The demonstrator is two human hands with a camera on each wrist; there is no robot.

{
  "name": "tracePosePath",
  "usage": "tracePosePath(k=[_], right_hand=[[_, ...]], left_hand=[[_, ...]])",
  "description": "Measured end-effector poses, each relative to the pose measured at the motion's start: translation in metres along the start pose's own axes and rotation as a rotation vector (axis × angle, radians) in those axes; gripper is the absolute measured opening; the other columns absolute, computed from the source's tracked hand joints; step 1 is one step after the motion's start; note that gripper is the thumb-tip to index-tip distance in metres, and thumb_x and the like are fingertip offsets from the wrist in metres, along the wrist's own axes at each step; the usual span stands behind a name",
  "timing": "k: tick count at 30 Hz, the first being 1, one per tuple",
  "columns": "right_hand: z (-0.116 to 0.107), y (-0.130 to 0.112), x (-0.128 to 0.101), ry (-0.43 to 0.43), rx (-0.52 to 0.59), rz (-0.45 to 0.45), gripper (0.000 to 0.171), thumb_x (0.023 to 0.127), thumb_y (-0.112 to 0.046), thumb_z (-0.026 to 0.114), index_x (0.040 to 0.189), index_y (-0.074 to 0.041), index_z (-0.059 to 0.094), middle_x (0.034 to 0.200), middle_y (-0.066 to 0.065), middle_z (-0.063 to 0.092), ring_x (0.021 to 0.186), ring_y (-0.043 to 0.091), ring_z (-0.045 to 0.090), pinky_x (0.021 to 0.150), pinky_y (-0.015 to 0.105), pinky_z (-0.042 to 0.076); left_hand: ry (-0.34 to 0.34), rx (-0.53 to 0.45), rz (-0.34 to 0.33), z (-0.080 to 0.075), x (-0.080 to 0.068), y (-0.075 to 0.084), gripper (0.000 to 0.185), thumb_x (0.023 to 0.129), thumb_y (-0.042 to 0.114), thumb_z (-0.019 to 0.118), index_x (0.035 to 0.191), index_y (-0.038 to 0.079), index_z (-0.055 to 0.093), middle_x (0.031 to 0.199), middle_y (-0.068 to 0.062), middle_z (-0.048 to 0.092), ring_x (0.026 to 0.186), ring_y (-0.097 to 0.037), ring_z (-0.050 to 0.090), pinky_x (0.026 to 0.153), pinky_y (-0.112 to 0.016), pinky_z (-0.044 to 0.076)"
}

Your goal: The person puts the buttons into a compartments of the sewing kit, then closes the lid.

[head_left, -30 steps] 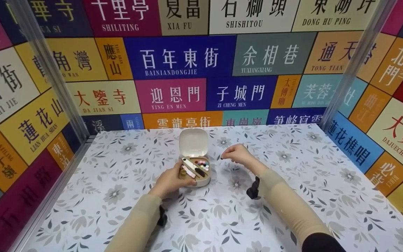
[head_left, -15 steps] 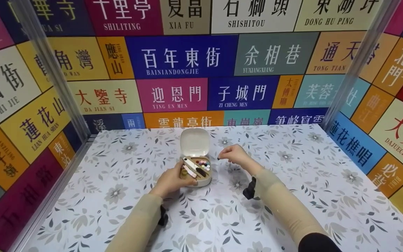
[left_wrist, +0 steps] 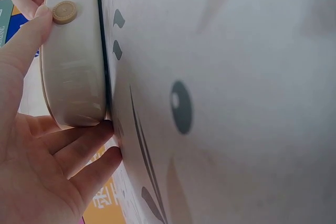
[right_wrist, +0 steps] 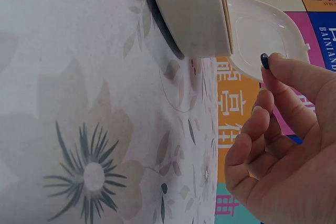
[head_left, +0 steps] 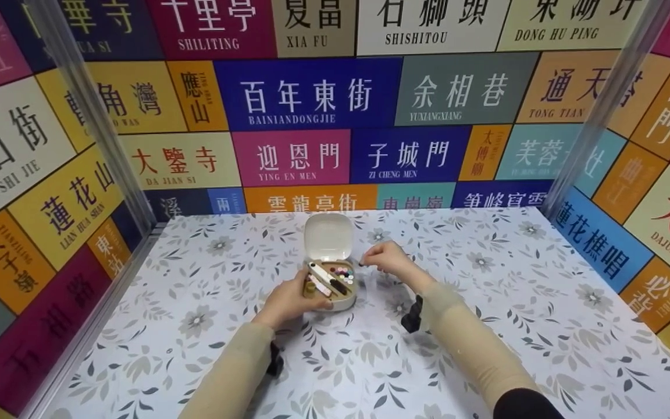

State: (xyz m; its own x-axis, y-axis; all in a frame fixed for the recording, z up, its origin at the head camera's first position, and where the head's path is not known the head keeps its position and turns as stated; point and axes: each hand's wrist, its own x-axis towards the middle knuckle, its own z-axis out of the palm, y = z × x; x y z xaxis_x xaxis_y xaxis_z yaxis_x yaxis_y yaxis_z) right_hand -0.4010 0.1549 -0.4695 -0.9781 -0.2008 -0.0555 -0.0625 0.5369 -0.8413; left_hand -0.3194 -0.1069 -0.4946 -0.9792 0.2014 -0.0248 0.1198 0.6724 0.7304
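An open cream sewing box (head_left: 344,304) stands on the table, its lid (head_left: 329,237) raised at the back. My left hand (head_left: 288,299) grips the box's left side. In the left wrist view, its thumb lies near a round tan knob (left_wrist: 64,12) on the front, with the other fingers around the side. Inside lie a white slender tool (head_left: 320,271) with a dark part (head_left: 338,286), and several small coloured round pieces (head_left: 345,273). Just right of the box, my right hand (head_left: 392,259) pinches a small dark round piece, perhaps a button (right_wrist: 264,60), between thumb and forefinger, in the air.
A white tabletop (head_left: 195,279) with a grey leaf and flower pattern spreads around the box. Panels with coloured lettering (head_left: 306,93) enclose it at the back and both sides. Clear upright posts (head_left: 597,105) stand at the back corners.
My right hand has moved left with the small dark piece, closer to the box's right rim. My left hand keeps its hold on the box. The head view has shifted slightly.
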Motion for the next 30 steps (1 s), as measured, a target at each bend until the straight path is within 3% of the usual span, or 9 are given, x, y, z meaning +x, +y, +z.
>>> tracePosePath(k=[6,14,22,30], right_hand=[[0.004,-0.001,0.000,0.000,-0.013,-0.020,0.012,0.085,-0.019,0.073,0.090,-0.009,0.077,0.091,0.002,0.070,0.092,0.031,0.061,0.061,0.025,0.046],[0.008,0.000,0.000,-0.008,0.003,-0.047,0.013,0.085,-0.019,0.073,0.091,-0.008,0.077,0.083,0.000,0.069,0.065,0.013,0.052,0.056,0.026,0.045],[0.015,-0.001,0.005,0.011,-0.022,-0.062,0.014,0.083,-0.015,0.074,0.090,-0.003,0.076,0.082,0.000,0.070,0.080,0.028,0.059,0.056,0.022,0.044],[0.021,-0.003,0.010,0.023,-0.036,-0.066,0.012,0.082,-0.015,0.074,0.088,-0.005,0.076,0.082,0.000,0.070,0.072,0.013,0.055,0.059,0.023,0.045]], left_hand=[[0.003,0.011,0.007,0.001,0.000,0.000,0.115,0.066,0.059,0.082,0.154,0.011,0.025,0.144,-0.019,0.047,0.128,-0.035,0.047,0.109,-0.049,0.033],[0.007,0.038,0.032,0.001,0.000,0.000,0.111,0.068,0.059,0.080,0.154,0.011,0.027,0.143,-0.017,0.048,0.126,-0.034,0.048,0.108,-0.048,0.035],[0.001,0.009,0.009,0.002,-0.001,0.000,0.114,0.066,0.059,0.081,0.154,0.014,0.026,0.145,-0.014,0.047,0.128,-0.033,0.047,0.109,-0.049,0.032],[0.001,0.006,0.026,0.000,0.000,-0.002,0.113,0.066,0.058,0.081,0.154,0.015,0.026,0.144,-0.014,0.048,0.126,-0.033,0.048,0.108,-0.050,0.033]])
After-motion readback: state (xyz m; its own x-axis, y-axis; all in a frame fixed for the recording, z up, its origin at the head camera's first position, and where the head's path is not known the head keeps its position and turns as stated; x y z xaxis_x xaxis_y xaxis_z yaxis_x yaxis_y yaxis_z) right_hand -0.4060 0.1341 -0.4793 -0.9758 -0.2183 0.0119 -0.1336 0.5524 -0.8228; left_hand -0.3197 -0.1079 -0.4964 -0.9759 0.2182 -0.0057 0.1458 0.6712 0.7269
